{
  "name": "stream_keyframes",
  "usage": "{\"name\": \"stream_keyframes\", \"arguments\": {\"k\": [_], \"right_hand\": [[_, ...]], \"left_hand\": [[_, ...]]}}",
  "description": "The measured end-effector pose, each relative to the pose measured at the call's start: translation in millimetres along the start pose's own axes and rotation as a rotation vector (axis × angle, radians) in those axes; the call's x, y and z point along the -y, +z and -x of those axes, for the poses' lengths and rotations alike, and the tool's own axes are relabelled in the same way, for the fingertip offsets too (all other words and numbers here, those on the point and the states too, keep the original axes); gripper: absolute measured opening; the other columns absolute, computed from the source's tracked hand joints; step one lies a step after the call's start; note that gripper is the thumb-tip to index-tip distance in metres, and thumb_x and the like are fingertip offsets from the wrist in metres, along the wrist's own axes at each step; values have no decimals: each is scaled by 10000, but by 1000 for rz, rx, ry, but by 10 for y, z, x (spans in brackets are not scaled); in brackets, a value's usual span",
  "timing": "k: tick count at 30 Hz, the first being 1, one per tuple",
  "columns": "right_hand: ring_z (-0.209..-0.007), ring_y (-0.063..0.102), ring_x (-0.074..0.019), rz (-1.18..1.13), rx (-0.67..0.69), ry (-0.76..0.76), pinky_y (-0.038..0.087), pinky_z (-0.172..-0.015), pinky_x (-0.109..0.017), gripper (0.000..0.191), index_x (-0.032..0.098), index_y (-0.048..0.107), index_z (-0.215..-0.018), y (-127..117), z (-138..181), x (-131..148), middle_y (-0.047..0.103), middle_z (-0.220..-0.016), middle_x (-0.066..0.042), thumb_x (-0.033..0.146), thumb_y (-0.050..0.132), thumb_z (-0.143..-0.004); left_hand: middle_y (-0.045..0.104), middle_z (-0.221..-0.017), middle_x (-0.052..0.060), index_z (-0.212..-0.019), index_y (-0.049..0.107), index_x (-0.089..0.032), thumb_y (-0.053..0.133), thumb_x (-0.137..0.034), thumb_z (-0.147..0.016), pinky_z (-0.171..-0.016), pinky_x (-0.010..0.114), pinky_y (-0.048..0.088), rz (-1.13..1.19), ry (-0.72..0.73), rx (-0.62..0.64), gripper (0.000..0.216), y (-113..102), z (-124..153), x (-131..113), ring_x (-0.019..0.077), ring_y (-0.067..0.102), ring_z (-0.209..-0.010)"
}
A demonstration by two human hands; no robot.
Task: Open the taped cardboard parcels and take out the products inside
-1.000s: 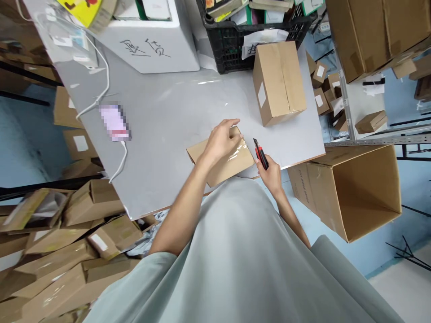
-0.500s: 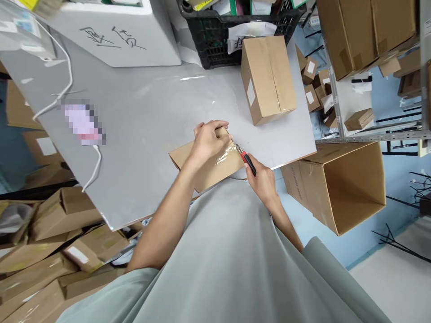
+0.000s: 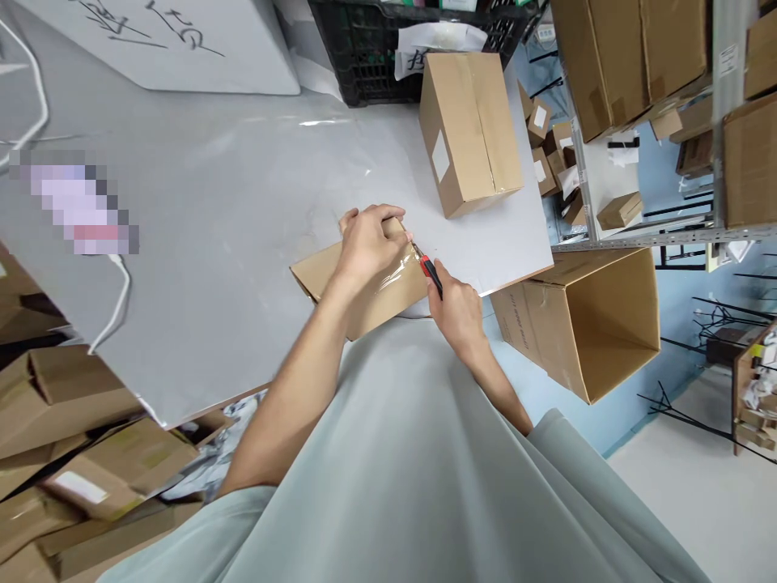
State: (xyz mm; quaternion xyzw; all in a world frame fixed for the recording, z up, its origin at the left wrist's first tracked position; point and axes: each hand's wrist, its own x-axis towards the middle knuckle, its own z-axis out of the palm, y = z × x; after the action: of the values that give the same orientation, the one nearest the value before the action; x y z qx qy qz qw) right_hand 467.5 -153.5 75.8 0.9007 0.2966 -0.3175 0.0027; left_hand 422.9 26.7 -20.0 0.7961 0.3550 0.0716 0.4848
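A small brown cardboard box (image 3: 388,295), with shiny clear tape on it, lies at the table's near edge against my clothing. My left hand (image 3: 367,247) grips it by the far end, fingers curled over the edge and thumb close to the corner. In my right hand (image 3: 458,308) is a red and black utility knife (image 3: 431,274). Its blade points up and left and meets the box's right edge, close to my left fingertips. Whether the blade has gone through the tape cannot be made out.
A closed carton (image 3: 473,134) stands on the grey table (image 3: 231,186), before a black crate (image 3: 364,69). A white box (image 3: 200,57) with handwriting is at the back left. Right of the table is an open carton (image 3: 576,324); more cartons (image 3: 121,465) pile up lower left.
The whole view has shifted, so the table and cartons appear further left and slightly higher. Both hands keep nearly the same hold, with the knife still at the box's right edge.
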Motion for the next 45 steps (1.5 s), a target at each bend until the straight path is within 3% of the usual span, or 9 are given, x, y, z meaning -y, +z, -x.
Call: {"name": "stream_keyframes", "arguments": {"k": [7,15,22,27,31,34,37,41,45], "right_hand": [[-1190,811,-319,102,51,21,596,-1025,-412,562,197,424,-1768,-175,54,154,844,-1300,-161,288,375,-1216],[-1163,812,-314,196,51,34,599,-1006,-404,374,177,619,-1509,-283,57,262,829,-1252,-198,228,422,-1195],[-998,840,-362,163,-2,62,611,-836,-422,341,193,705,-1387,7,255,-10,844,-1062,-219,269,442,-1183],[-897,834,-347,112,24,80,561,-768,-381,340,216,719,-1404,38,477,-222,858,-1002,-177,312,468,-1196],[-845,817,-313,-84,-127,42,505,-725,-330,390,293,698,-1506,24,595,-536,878,-1020,-97,388,497,-1185],[-847,812,-316,-296,-247,26,509,-738,-330,430,247,757,-1388,158,251,-821,871,-976,-95,519,515,-1159],[-735,786,-280,-516,-205,90,526,-733,-322,428,199,764,-1005,446,-411,-1032,798,-772,-77,590,609,-1087],[-657,740,-194,-756,-167,132,533,-701,-284,349,205,670,-952,858,-1199,-1151,773,-817,-41,542,642,-1036],[-671,663,-152,-861,-55,124,513,-672,-261,402,209,633,-1002,1093,-1596,-1082,744,-830,-18,610,661,-1003]], "left_hand": [[811,-1340,79,-1205,771,-289,742,-347,-894,-1400,583,257,1,-16,16,318,-15,48,-52,351,678,-1351],[798,-1376,63,-1264,759,-297,672,-348,-946,-1424,587,164,-67,3,17,333,46,60,-43,318,690,-1383],[792,-1350,55,-1297,762,-294,648,-349,-975,-1448,611,53,-68,49,-4,346,62,144,-9,302,707,-1335],[784,-1380,76,-1311,758,-287,641,-352,-993,-1447,626,24,-89,57,9,344,57,154,-21,312,698,-1366],[735,-1475,87,-1380,732,-293,644,-338,-1008,-1458,610,39,-108,102,-32,385,25,193,-100,304,645,-1463],[638,-1634,92,-1480,679,-323,616,-354,-1063,-1457,624,72,-144,116,-123,423,-72,414,-165,315,500,-1631],[420,-1837,111,-1657,546,-347,616,-467,-1098,-1442,674,47,-213,60,-233,576,-162,826,-109,364,193,-1793],[81,-1948,178,-1844,228,-287,602,-650,-1074,-1417,741,35,-250,-114,-213,929,-157,1356,261,433,-73,-1807],[-10,-1947,199,-1861,154,-200,507,-711,-1078,-1444,678,16,-242,-179,-192,1000,-197,1619,741,408,-136,-1800]]}}
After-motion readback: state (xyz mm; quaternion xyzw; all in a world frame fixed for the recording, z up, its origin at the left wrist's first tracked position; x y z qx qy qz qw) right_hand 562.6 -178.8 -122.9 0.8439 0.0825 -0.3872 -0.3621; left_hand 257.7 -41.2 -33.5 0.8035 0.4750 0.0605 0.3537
